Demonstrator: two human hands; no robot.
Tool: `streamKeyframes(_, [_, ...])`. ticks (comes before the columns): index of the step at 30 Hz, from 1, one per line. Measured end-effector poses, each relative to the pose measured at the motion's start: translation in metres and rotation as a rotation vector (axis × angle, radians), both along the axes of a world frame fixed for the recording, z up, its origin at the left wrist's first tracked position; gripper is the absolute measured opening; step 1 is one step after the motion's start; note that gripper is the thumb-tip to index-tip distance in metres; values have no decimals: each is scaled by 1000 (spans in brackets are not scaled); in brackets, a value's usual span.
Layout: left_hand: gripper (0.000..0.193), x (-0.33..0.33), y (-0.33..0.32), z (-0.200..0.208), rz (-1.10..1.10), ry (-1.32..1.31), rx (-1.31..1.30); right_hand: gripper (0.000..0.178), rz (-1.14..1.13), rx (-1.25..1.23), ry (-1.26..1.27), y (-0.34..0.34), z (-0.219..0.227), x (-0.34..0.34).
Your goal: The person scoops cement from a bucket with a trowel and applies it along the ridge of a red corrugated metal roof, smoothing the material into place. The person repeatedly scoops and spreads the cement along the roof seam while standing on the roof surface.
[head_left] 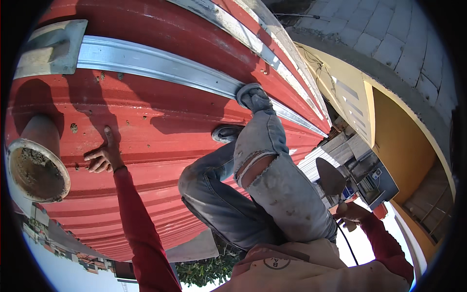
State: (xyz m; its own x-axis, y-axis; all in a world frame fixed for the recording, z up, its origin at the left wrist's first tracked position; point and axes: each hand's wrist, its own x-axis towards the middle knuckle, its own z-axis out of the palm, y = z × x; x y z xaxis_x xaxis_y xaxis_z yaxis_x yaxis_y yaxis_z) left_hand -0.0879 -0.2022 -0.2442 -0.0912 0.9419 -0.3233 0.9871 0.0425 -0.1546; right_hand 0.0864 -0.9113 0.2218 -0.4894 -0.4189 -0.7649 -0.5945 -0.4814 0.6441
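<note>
I see the right hand [352, 214] closed around a trowel [332, 177], its blade raised beside the torn jeans [287, 199], while the left hand [106, 155], fingers spread and holding nothing, reaches over the red roof [185, 124] near a dirt-crusted bucket [41, 134].

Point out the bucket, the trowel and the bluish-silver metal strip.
Bucket [43, 132]: head view, on its outer wall.
Trowel [331, 176]: head view, middle of its blade.
Metal strip [160, 65]: head view, left of the shoe [255, 97].
</note>
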Motion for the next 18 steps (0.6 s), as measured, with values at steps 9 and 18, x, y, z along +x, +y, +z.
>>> streamKeyframes(9, [145, 36, -32, 26, -3, -123, 52, 33, 199, 239, 153, -23, -54, -23])
streamKeyframes(18, [153, 49, -50, 23, -95, -61, 316, 32, 439, 585, -5, 17, -205, -34])
